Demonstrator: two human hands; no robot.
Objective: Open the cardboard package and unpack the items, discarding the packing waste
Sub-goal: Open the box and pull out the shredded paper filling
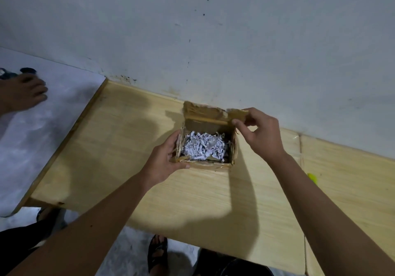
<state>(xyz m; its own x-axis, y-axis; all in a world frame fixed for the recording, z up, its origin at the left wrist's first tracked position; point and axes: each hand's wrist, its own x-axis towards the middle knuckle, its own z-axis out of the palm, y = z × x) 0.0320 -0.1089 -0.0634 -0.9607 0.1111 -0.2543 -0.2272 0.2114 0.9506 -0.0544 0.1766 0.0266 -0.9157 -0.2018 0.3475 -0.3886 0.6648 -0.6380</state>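
Head view gives me the cardboard package (206, 145) as my landmark: it sits on the pale wooden table (119, 147), close to the white wall (213, 30) behind it, with its top open. Inside it I see a heap of shredded white paper (203, 146) filling most of the cavity. My left hand (164, 161) cups the package's left side, fingers pressed together against the wall of the box and the thumb lying along the near bottom edge. My right hand (259, 135) is at the package's far right corner, thumb and fingers pinching the raised, torn flap (215, 112), which stands up along the far edge. Right of the package, well apart, a small yellow-green object (312, 178) peeks out beside my right forearm; I cannot tell what it is. Far left of the package, a bare foot (23, 92) rests on the floor.
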